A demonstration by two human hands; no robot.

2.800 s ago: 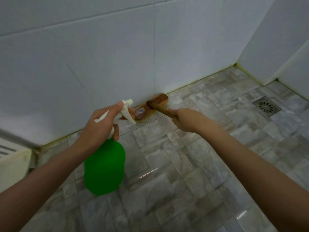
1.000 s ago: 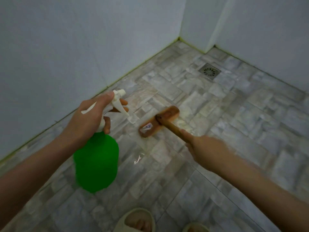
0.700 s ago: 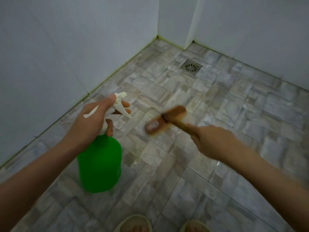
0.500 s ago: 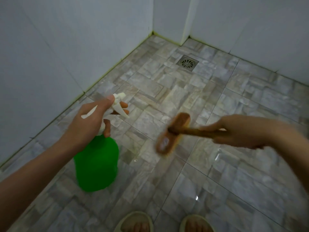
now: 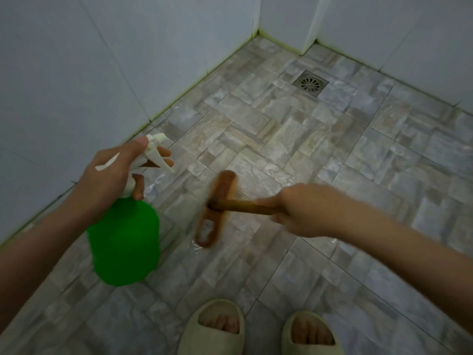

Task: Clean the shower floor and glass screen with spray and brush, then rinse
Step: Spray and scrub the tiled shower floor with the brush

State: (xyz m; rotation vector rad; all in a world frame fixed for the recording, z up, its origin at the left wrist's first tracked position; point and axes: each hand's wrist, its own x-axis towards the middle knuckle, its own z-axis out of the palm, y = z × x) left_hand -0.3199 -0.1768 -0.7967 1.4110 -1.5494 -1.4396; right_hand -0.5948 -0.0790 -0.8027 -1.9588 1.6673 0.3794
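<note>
The left hand (image 5: 110,180) grips the neck of the green spray bottle (image 5: 125,242), fingers curled round its white trigger. The bottle hangs above the floor (image 5: 281,139) near its left edge. The right hand (image 5: 304,208) clasps the wooden handle of the brush (image 5: 220,190). The blurred brush head is over a wet patch mid-floor; I cannot tell whether it touches the tiles. A drain (image 5: 310,84) lies near the far corner, and slippers (image 5: 212,326) stand at the near edge.

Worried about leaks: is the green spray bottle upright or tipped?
Roughly upright: the left hand grips the spray bottle by its neck, trigger head above green body.
</note>
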